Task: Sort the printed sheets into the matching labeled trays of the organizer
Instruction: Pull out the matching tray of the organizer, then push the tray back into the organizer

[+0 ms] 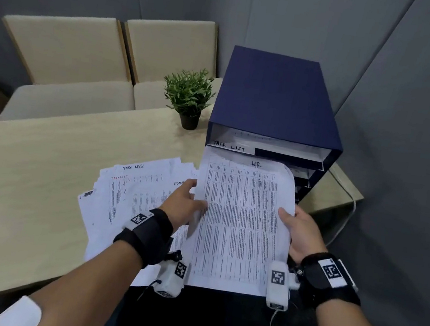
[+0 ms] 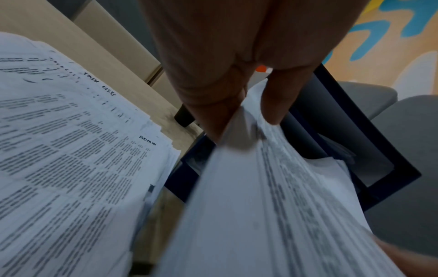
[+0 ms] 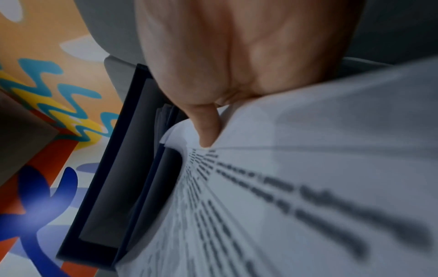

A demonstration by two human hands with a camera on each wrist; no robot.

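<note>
Two hands held one printed sheet marked "HR" (image 1: 241, 222) by its side edges. The left hand (image 1: 184, 204) pinched the left edge, its fingers (image 2: 213, 116) under the paper and the thumb on top; the right hand (image 1: 302, 230) gripped the right edge, its thumb lying over the print and the remaining fingers (image 3: 207, 129) curled against the paper. Beyond the fingertips, the sheet's far edge reached the front of the dark blue organizer (image 1: 278, 100), just below the tray labelled "TASK LIST" (image 1: 228, 146); whether the edge had entered a tray could not be told. The sheet's far right corner curled downward.

To the left of the left hand's fingers, a loose pile of printed sheets (image 1: 132, 192) lay fanned on the tabletop (image 1: 28, 164), with "TASK LIST" and "ADMIN" handwritten on the top ones. Farther out past the fingers, a small potted plant (image 1: 188, 98) stood just beside the organizer's left side. Two beige chairs (image 1: 84, 61) stood behind the tabletop.
</note>
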